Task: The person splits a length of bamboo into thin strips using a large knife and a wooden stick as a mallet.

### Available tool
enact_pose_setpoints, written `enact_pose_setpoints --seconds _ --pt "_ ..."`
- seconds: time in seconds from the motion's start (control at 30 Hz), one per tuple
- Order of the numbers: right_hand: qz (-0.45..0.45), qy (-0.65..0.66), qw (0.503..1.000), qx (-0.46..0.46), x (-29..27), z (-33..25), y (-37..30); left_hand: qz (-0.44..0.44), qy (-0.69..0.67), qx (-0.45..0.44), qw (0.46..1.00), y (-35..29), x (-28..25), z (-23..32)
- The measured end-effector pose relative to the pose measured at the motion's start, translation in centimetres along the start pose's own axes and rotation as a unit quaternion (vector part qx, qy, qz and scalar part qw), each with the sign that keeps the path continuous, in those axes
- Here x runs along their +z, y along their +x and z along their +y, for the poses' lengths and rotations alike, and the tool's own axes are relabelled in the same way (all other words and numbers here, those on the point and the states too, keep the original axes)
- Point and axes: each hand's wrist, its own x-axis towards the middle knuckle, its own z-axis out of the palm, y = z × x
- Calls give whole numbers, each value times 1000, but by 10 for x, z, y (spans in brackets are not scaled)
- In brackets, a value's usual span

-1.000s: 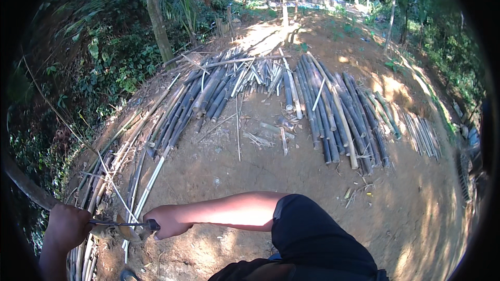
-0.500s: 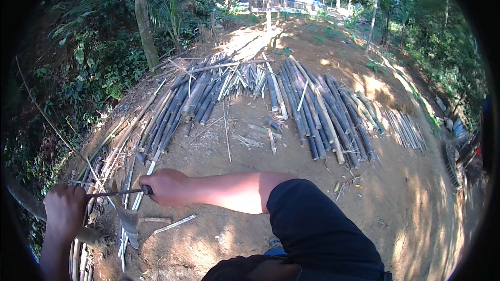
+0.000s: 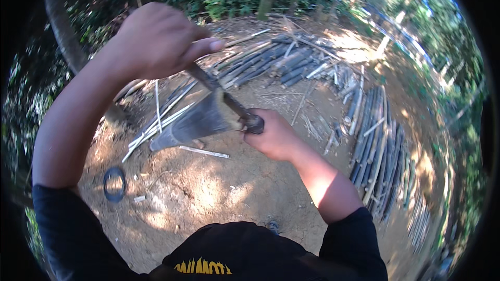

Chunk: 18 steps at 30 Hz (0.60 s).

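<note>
Both my hands are on a tool with a dark bar and a broad, tapering grey metal blade [image 3: 192, 120]. Raised at the upper left, my left hand [image 3: 156, 41] is closed round the upper end of the bar, with its thumb sticking out. My right hand [image 3: 273, 135] is lower and nearer the middle, its fingers curled at the bar's rounded dark end [image 3: 255, 124]. The bar slants down from left to right between them. The blade points down to the left, above the ground; my left fist hides the bar's upper end.
Pale split strips [image 3: 156, 130] lie beyond the blade, with a single short strip [image 3: 204, 152] nearby. A black ring [image 3: 114, 183] rests on the dirt at left. Dark bamboo poles [image 3: 255, 65] are piled behind, and more poles [image 3: 375, 140] lie at right. A tree trunk [image 3: 65, 31] stands at far left.
My left hand has risen from the lower left, and the bar has gone from nearly level to slanted. The blade now shows larger and closer. The whole view has turned leftward.
</note>
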Motion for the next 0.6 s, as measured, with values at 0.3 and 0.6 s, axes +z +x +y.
enact_pose_setpoints --seconds 0.3,0.6 --pt "29 -128 989 66 49 52 38 -125 -75 73 987 -26 78 -36" --pt "112 -118 985 -63 45 53 82 -49 11 119 992 -16 88 -69"
